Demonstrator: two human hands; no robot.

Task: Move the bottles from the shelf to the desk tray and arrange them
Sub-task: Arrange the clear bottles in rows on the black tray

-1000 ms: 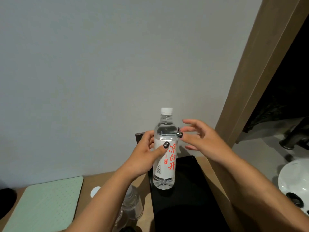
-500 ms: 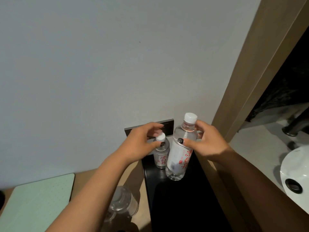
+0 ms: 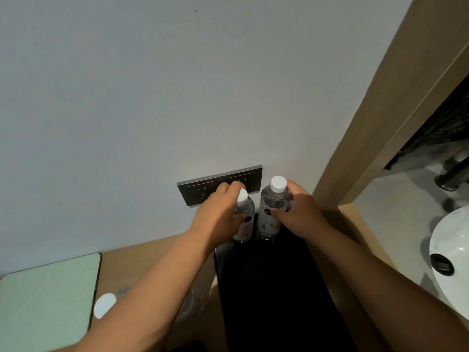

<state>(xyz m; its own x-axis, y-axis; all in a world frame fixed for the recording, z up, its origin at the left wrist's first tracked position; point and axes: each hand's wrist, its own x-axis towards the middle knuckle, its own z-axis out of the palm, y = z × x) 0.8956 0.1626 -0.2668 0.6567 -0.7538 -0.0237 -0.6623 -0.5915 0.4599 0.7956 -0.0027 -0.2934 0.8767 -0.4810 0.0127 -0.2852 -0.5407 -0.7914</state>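
Two clear water bottles with white caps and red-lettered labels stand upright side by side at the far end of the black tray (image 3: pixel 274 288), close to the wall. My left hand (image 3: pixel 218 214) grips the left bottle (image 3: pixel 244 219) around its upper body. My right hand (image 3: pixel 299 214) grips the right bottle (image 3: pixel 272 207) just below its shoulder. A third bottle (image 3: pixel 106 304) lies on the desk to the left of the tray, mostly hidden under my left forearm, with its white cap showing.
A dark switch panel (image 3: pixel 203 189) sits on the wall right behind the bottles. A pale green pad (image 3: pixel 45 301) lies on the wooden desk at the left. A wooden door frame (image 3: pixel 380 123) rises at the right, with a white sink (image 3: pixel 451 257) beyond it.
The view tilted down. My right hand brought its bottle back towards the wall until it stands upright beside the left one. My left hand slid from the cap down onto the left bottle's body.
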